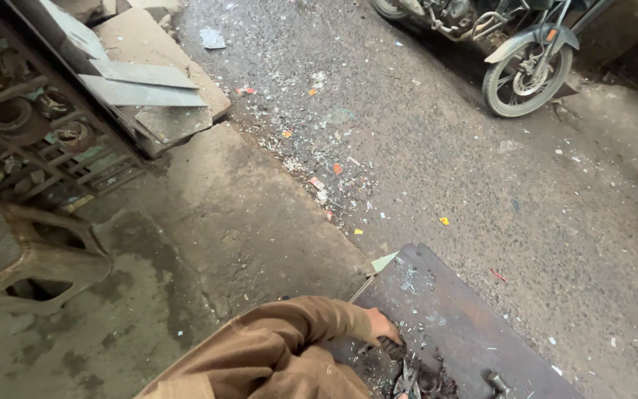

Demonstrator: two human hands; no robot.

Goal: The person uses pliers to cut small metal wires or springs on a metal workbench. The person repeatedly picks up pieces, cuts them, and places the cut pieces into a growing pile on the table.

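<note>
Gripping a dark tool on a metal plate

Rusty parts are stacked in the rack (31, 133) at upper left. Left hand (380, 326) is seen curled shut round a dark handle (391, 344), w/ small metal pieces (411, 380) just beside it on the plate (467, 318). Right hand isn't in view

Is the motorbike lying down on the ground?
No, the motorbike stands upright on its wheel at the top of the street, far from the hand on the dark metal plate.

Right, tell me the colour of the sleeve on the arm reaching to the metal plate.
Tan-brown sleeve, plain, no pattern; the head view shows it.
</note>
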